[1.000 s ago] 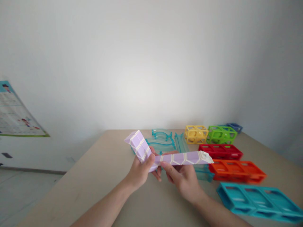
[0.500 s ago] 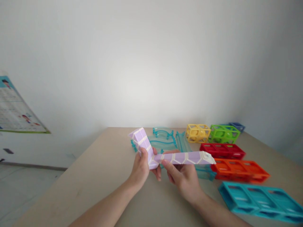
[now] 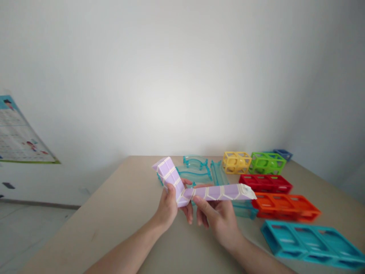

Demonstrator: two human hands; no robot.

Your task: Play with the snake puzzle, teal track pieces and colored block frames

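Observation:
A purple jointed snake puzzle (image 3: 219, 192) with white lines between its segments is held above the table, bent into a wide V. Its shorter arm slants up to the left; the longer one stretches to the right and ends in a whitish tip. My left hand (image 3: 168, 207) is closed around the shorter arm close to the bend, the thumb on top and some fingers behind. Just right of the bend, my right hand (image 3: 218, 215) pinches the longer arm, its thumb in front. The puzzle partly hides the fingers of both hands.
Clear teal plastic pieces (image 3: 196, 176) lie behind the hands. To the right stand yellow (image 3: 236, 163), green (image 3: 267, 163), red (image 3: 265, 183), orange (image 3: 288, 206) and teal (image 3: 310, 241) block frames, with a blue piece (image 3: 283, 154) at the back. A white wall rises behind the table (image 3: 114, 213).
The puzzle and both hands sit slightly lower and further left in view, as the view itself shifts a little. The fingers under the bend have spread somewhat; both hands keep their hold.

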